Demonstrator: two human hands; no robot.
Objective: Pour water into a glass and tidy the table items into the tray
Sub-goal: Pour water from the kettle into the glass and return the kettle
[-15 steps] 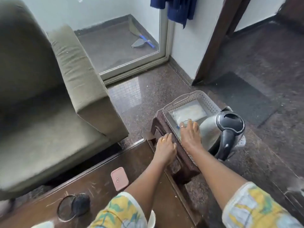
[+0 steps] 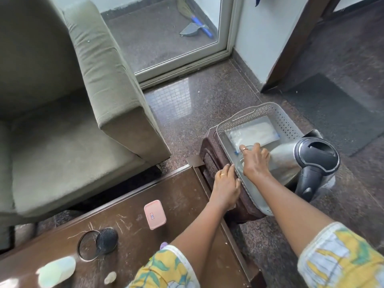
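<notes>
A grey perforated tray point(image 2: 259, 112) stands on a small brown stool point(image 2: 209, 146) beside the wooden table point(image 2: 187, 196). Inside it lie a clear plastic pouch point(image 2: 252, 133) and a steel kettle point(image 2: 284, 161), tipped on its side with its black lid and handle to the right. My right hand point(image 2: 254, 162) reaches into the tray, with its fingers closed from above over a clear glass point(image 2: 241, 163), which it mostly hides. My left hand point(image 2: 226, 185) grips the tray's near left rim.
On the table lie a pink lidded box point(image 2: 154, 214), a black mesh cup point(image 2: 97, 244) on its side, a pale bottle-like object point(image 2: 56, 271) and a small pebble-like thing point(image 2: 110, 277). A green sofa point(image 2: 83, 100) stands left. A dark doormat point(image 2: 332, 113) lies beyond the tray.
My right hand has shifted from lying flat in the tray to closing over the glass. My left hand has slid onto the tray's rim. The view has tilted slightly.
</notes>
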